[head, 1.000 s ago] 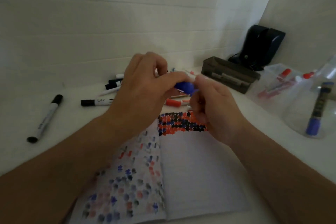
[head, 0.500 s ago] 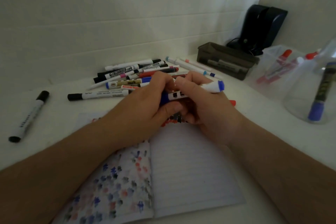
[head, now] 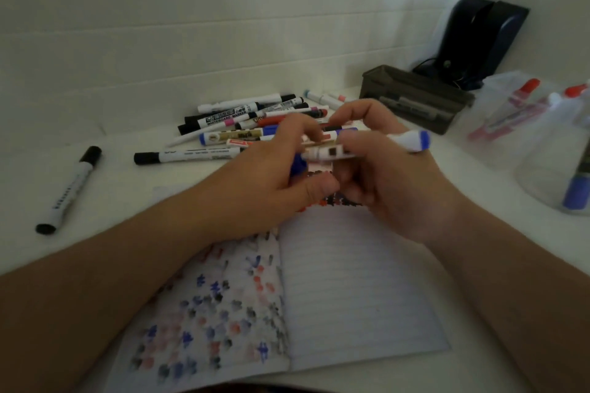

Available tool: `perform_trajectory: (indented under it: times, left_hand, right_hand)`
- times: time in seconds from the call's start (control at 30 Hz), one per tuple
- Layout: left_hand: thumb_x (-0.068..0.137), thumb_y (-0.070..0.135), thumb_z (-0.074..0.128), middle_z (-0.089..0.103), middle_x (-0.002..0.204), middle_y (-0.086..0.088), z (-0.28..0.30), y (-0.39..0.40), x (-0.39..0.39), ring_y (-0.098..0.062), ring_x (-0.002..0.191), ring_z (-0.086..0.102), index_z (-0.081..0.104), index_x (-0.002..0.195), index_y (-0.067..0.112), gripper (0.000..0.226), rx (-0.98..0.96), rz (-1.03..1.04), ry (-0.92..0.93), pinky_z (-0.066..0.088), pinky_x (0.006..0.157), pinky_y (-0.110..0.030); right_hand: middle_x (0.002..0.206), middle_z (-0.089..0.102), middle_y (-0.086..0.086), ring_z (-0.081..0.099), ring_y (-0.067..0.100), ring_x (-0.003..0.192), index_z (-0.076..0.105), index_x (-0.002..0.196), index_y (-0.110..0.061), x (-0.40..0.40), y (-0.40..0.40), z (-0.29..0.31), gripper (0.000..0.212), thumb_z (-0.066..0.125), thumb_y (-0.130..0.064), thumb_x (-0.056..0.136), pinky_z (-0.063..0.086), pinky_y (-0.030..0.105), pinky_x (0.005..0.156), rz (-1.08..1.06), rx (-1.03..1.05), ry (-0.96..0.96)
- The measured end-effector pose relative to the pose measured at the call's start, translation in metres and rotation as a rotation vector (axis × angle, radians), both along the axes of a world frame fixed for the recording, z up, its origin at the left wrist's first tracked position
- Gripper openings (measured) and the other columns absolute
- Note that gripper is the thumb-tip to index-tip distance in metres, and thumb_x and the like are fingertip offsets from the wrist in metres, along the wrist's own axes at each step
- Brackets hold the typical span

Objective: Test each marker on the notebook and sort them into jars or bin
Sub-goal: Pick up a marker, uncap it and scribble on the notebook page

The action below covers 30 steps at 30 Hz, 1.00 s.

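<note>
Both hands hold a white marker with blue ends (head: 405, 140) just above the top of the open notebook (head: 357, 290). My left hand (head: 274, 175) grips its blue cap (head: 298, 166) at the left end. My right hand (head: 383, 169) grips the white barrel, whose blue tail sticks out to the right. The notebook's left page is covered in red, blue and black test marks. A pile of markers (head: 242, 128) lies behind the hands.
A lone black marker (head: 68, 190) lies at the left. A dark bin (head: 415, 99) stands at the back right, in front of a black device (head: 479, 38). Clear jars hold red markers (head: 517, 105) and a blue marker (head: 574, 191) at the right.
The hands have come down toward the notebook, and the view has dipped a little. The marker now lies level between them, its blue tail out to the right.
</note>
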<state>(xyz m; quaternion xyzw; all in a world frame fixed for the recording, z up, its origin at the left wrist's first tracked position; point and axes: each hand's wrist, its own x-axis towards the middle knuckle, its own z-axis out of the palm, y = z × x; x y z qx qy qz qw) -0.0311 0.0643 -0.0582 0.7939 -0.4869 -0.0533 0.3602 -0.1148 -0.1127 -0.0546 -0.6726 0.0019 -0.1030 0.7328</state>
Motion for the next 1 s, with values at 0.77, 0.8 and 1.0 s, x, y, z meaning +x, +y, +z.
perform_trajectory:
  times: [0.77, 0.8, 1.0]
  left_hand:
    - [0.056, 0.099, 0.052, 0.044, 0.12, 0.019, 0.006, 0.011, 0.014, -0.006, 0.11, 0.048, 0.049, 0.123, 0.057, 0.079, 0.558, 0.017, -0.217, 0.051, 0.092, -0.039]
    - [0.056, 0.097, 0.053, 0.045, 0.123, 0.018, 0.006, 0.012, 0.014, -0.007, 0.114, 0.048, 0.049, 0.124, 0.057, 0.079, 0.562, 0.018, -0.214, 0.051, 0.094, -0.04]
    - [0.056, 0.097, 0.053, 0.044, 0.132, 0.016, 0.005, 0.011, 0.014, -0.011, 0.126, 0.046, 0.05, 0.125, 0.056, 0.08, 0.569, 0.013, -0.217, 0.048, 0.1, -0.043]
  right_hand:
    - [0.066, 0.073, 0.008, 0.068, 0.016, 0.054, 0.065, 0.079, -0.01, -0.007, 0.003, -0.004, 0.02, 0.082, -0.018, 0.085, 0.052, 0.022, 0.05, -0.078, -0.574, 0.23]
    - [0.066, 0.073, 0.007, 0.069, 0.016, 0.054, 0.065, 0.079, -0.011, -0.006, 0.003, -0.004, 0.02, 0.082, -0.018, 0.085, 0.052, 0.022, 0.051, -0.078, -0.578, 0.236]
    - [0.062, 0.071, 0.003, 0.066, 0.012, 0.051, 0.062, 0.073, -0.015, -0.004, 0.004, -0.006, 0.023, 0.082, -0.013, 0.084, 0.051, 0.021, 0.049, -0.113, -0.619, 0.27]
